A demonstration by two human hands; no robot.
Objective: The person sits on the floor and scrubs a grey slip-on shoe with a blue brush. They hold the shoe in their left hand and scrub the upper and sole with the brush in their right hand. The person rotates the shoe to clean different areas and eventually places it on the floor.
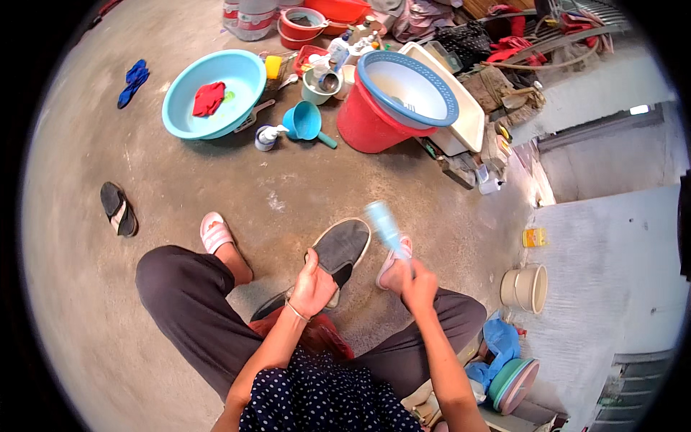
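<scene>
My left hand (312, 287) holds a dark grey slip-on shoe (341, 247) by its heel end, thumb along the near side. The shoe has a pale sole edge, and its toe points away from me. In my right hand (420, 287) is the handle of a light blue brush (385, 224), its head blurred and raised just right of the shoe's toe. A gap shows between brush and shoe. Partly hidden behind my left wrist lies a dark object (269, 306), perhaps another shoe. Another dark slip-on shoe (120, 209) rests on the floor at far left.
A light blue basin (181, 116) holds a red cloth (209, 99). Nearby stand a pump bottle (267, 137), a blue dipper (303, 120) and a red bucket (360, 121) topped by a blue-rimmed basin (397, 89). A beige bucket (522, 289) is by the right wall.
</scene>
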